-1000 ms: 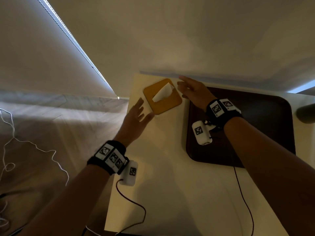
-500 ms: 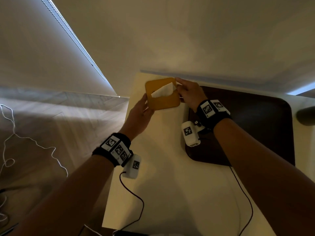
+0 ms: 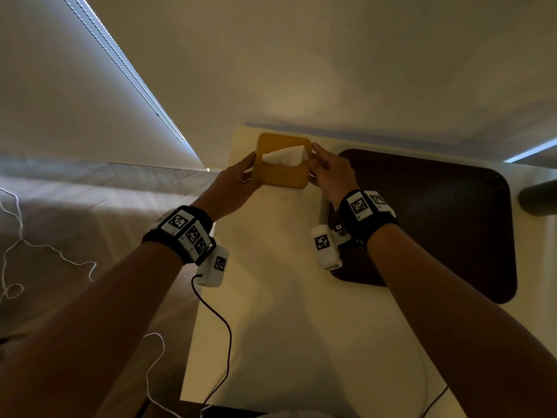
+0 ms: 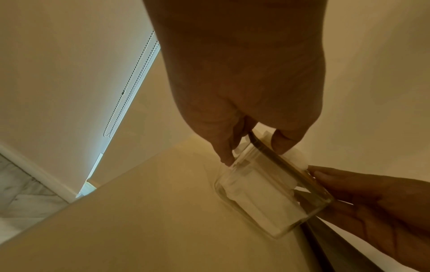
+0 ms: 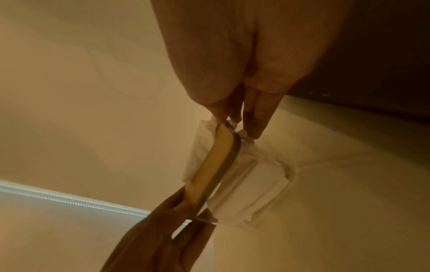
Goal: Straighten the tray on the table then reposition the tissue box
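Note:
The tissue box [image 3: 280, 173] has a yellow lid, a clear body and a white tissue sticking out. It stands square to the edges at the far left corner of the white table [image 3: 280, 312]. My left hand [image 3: 242, 178] grips its left side, thumb and fingers pinching the lid rim [image 4: 267, 147]. On the opposite side my right hand [image 3: 319, 164] pinches the box in its fingertips [image 5: 253, 128]. Whether the clear body [image 4: 267, 193] touches the table I cannot tell. The dark brown tray [image 3: 437, 221] lies to the right, straight along the table edges.
A wall runs close behind the table. Just left of the box the table's edge drops to a wooden floor with white cables [image 3: 12, 251]. A dark rounded object [image 3: 539, 200] sits at the far right. A blind with a bead chain [image 4: 130, 82] hangs on the left.
The box has turned from diagonal to square and shifted toward the wall. Both hands, open beside it a second ago, now grip its sides.

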`<state>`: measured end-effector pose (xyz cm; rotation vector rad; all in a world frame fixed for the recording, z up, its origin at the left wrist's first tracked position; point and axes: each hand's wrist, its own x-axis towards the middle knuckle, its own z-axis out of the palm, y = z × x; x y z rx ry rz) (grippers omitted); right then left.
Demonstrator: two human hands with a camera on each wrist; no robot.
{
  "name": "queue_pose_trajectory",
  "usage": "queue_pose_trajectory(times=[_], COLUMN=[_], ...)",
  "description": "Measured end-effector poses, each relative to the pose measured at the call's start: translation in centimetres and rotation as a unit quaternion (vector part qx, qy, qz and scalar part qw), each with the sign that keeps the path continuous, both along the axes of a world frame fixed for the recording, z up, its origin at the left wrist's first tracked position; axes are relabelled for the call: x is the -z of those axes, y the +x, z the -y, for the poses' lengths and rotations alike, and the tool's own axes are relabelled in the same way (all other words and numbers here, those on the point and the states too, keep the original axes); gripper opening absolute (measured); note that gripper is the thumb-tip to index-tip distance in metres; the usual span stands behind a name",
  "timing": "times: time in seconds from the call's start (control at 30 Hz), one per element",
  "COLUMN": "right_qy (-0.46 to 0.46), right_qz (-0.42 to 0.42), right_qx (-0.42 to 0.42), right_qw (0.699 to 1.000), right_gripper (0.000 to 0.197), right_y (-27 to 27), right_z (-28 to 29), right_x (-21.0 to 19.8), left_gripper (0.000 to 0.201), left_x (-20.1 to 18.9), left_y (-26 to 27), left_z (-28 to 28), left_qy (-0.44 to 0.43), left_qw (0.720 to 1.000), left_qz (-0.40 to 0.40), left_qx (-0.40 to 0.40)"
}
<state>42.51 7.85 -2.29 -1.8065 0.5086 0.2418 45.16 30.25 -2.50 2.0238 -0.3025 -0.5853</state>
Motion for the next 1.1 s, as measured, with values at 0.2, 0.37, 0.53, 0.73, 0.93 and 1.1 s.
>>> queue_pose_trajectory(times=[0.2,0.37,0.53,0.73,0.93,1.1], right_qy=[-0.061,-0.065,-0.073,-0.114,-0.103,-0.096], right_qz=[0.017,0.023,0.045,0.056,0.046,0.044], right_qx=[-0.148,-0.154,-0.129,-0.132,-0.130,-0.140], right_qw=[0.987,0.986,0.988,0.983,0.985,0.985], right_gripper=[0.077,0.094,0.077,0.071,0.071,0.074], right_y=[-2.7,-4.8,-5.2,-4.8,-4.7,-4.9], right_z=[0.3,0.0,-0.9,-0.9,-0.8,-0.8], right_x=[0.1,0.8,0.6,0.7,1.1,0.0], left_gripper=[0.074,0.083,0.084,0.081,0.082,0.094], left_x=[0.9,1.8,2.2,1.9,1.9,1.4], left_y=[-1.3,-2.3,-2.3,-2.0,-2.0,-2.3], left_z=[0.1,0.6,0.6,0.7,0.8,0.3], left_qy=[-0.026,-0.028,-0.019,-0.024,-0.023,-0.018], left_qw=[0.999,0.996,0.995,0.995,0.995,0.996], left_qz=[0.017,0.031,0.047,0.052,0.049,0.047], left_qx=[-0.014,-0.077,-0.090,-0.084,-0.085,-0.070])
